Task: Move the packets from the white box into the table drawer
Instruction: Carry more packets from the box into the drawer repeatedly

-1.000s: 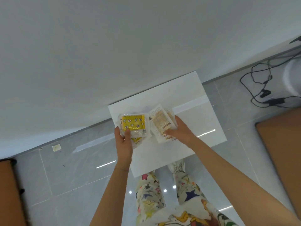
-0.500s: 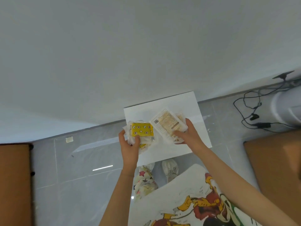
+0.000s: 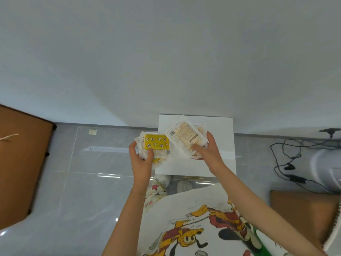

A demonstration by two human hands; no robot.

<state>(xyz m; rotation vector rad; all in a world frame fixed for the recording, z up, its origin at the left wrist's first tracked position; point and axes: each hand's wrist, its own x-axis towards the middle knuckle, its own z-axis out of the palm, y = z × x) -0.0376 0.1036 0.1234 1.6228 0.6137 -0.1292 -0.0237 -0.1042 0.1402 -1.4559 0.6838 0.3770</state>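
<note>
Both sets of fingers are curled round packets. The left hand [image 3: 141,164] pinches a small stack with a yellow packet [image 3: 156,144] on top, thumb across its near edge and fingers behind its left side. The right hand [image 3: 209,154] clamps a stack topped by a tan packet [image 3: 184,138], thumb on its face and fingertips wrapped over the right edge.

A second ago both stacks hung over the middle of the white box [image 3: 217,124]. Now the yellow one sits out past the box's left edge, above the floor [image 3: 83,191], and the tan one is still over the box's far part. My view has swung left too: a brown table [image 3: 22,159] has come well into sight. I read that as the pick being done and the carry just starting.

I see no drawer, so I cannot tell whether it belongs to that table or to the brown furniture [image 3: 302,211] on the right. Only a bare white face of the box shows, with no packets left on it that I can see.

Leftward the floor shows just a scrap of paper [image 3: 92,131]. Rightward, cables [image 3: 284,156] trail beside a white appliance [image 3: 326,169] and could catch a foot. With both hands full, a closed drawer would need one stack parked first, and the loose lower packets could slip out
</note>
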